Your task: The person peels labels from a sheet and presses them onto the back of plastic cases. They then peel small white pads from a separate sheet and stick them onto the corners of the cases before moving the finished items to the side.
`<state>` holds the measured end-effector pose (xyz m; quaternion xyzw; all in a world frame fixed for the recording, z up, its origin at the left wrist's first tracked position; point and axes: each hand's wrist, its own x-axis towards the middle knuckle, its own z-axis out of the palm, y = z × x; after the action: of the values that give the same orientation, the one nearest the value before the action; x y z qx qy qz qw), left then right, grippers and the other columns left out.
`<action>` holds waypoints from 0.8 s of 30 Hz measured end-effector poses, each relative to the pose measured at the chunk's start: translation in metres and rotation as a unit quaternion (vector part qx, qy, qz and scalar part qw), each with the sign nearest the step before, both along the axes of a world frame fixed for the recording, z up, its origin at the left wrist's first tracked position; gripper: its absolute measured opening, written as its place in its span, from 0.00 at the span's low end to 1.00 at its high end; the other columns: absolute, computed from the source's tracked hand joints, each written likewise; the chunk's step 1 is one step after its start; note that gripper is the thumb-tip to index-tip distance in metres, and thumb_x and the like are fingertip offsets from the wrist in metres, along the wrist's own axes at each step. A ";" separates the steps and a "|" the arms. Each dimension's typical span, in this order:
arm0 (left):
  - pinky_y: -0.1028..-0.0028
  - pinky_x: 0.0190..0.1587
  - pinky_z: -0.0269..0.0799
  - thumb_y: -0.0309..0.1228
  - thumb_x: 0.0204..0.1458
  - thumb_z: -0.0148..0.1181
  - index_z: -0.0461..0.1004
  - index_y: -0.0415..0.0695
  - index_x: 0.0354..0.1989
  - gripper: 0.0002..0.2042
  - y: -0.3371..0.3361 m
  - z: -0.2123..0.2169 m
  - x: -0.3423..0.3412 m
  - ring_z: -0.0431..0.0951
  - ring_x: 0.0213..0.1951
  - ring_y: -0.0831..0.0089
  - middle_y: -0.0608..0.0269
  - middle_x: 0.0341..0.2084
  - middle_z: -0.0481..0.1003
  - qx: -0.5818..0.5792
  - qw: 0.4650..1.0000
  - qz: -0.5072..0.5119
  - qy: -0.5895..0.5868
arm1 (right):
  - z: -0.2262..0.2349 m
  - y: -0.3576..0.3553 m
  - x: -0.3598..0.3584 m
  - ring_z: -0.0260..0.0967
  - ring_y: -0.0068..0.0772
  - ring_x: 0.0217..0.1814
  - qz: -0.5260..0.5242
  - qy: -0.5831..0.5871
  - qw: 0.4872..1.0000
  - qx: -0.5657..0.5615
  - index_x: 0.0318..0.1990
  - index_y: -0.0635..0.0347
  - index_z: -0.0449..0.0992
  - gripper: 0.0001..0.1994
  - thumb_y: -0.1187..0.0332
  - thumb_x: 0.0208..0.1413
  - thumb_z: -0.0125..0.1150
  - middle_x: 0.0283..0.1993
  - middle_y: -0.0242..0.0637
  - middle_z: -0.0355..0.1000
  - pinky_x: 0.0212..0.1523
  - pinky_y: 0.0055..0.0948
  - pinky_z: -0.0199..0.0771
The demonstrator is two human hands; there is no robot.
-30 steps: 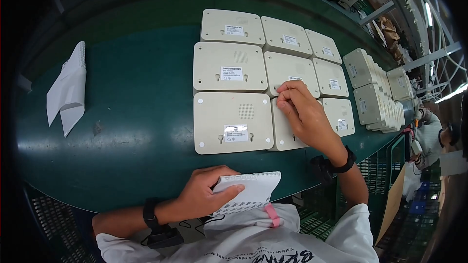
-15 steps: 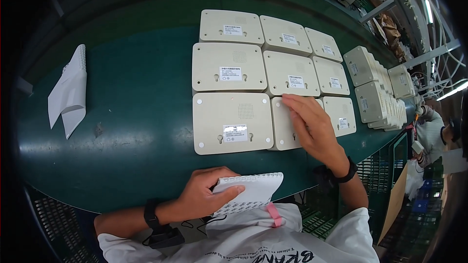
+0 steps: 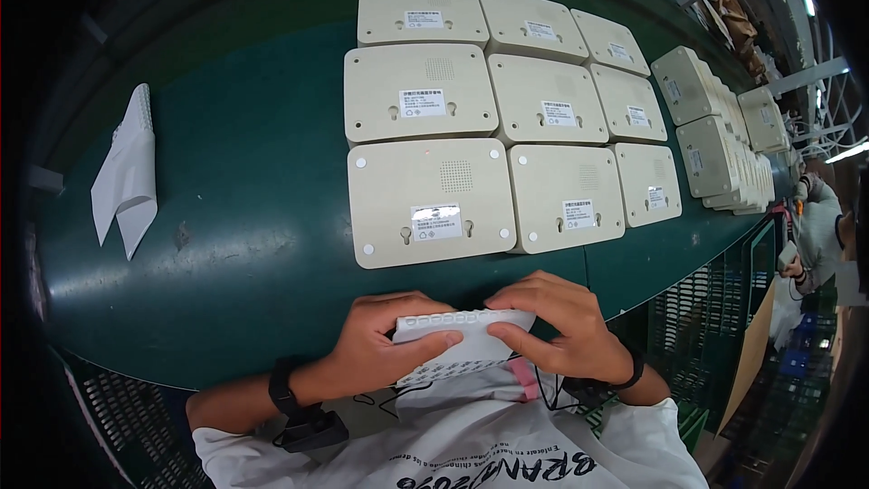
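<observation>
Near our green table's front edge, the middle cream casing lies untouched; our right hand has left it, joining our left hand in grasping the white sheet by that edge. White dots mark only the casing's left corners: seemingly half done.

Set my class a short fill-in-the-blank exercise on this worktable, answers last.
1. The sticker sheet gripped by the left hand and right hand is mainly ____ in colour.
2. The front-left cream housing bears ____ small round pads.
3. The front-middle housing has pads only along its ____ side.
Answers: white; four; left.
</observation>
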<state>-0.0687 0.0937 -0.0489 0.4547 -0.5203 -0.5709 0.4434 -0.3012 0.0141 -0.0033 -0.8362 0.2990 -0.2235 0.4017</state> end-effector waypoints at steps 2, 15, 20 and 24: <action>0.78 0.31 0.73 0.22 0.52 0.71 0.81 0.36 0.35 0.05 0.001 -0.001 0.001 0.79 0.30 0.79 0.59 0.29 0.80 0.000 1.000 0.001 -0.019 | -0.005 0.001 0.002 0.78 0.41 0.38 -0.003 -0.006 0.997 -0.072 0.39 0.66 0.81 0.11 0.77 0.47 0.74 0.39 0.44 0.80 0.38 0.31 0.76; 0.78 0.28 0.71 0.21 0.51 0.71 0.80 0.36 0.33 0.05 0.001 -0.004 0.000 0.79 0.27 0.78 0.59 0.28 0.80 -0.020 0.999 0.017 -0.035 | -0.017 0.012 0.013 0.77 0.41 0.36 -0.035 -0.061 0.979 -0.194 0.39 0.65 0.78 0.14 0.82 0.43 0.73 0.39 0.40 0.80 0.38 0.32 0.76; 0.78 0.29 0.71 0.21 0.51 0.71 0.80 0.36 0.33 0.05 -0.002 -0.007 -0.003 0.79 0.27 0.77 0.59 0.28 0.80 -0.033 0.999 0.022 -0.035 | -0.005 0.008 -0.005 0.76 0.37 0.36 0.005 -0.089 0.977 -0.194 0.43 0.65 0.75 0.17 0.85 0.45 0.71 0.40 0.41 0.79 0.39 0.29 0.76; 0.77 0.29 0.71 0.21 0.51 0.71 0.80 0.36 0.33 0.05 0.003 -0.003 -0.003 0.79 0.28 0.77 0.59 0.28 0.80 -0.020 0.999 0.040 -0.032 | -0.001 -0.031 -0.049 0.73 0.23 0.41 -0.308 -0.091 0.947 -0.002 0.44 0.64 0.72 0.11 0.80 0.56 0.66 0.40 0.36 0.76 0.45 0.21 0.73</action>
<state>-0.0712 0.0965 -0.0522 0.4838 -0.5270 -0.5276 0.4581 -0.3506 -0.0173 -0.0046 -0.6806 0.5033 -0.4122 0.3370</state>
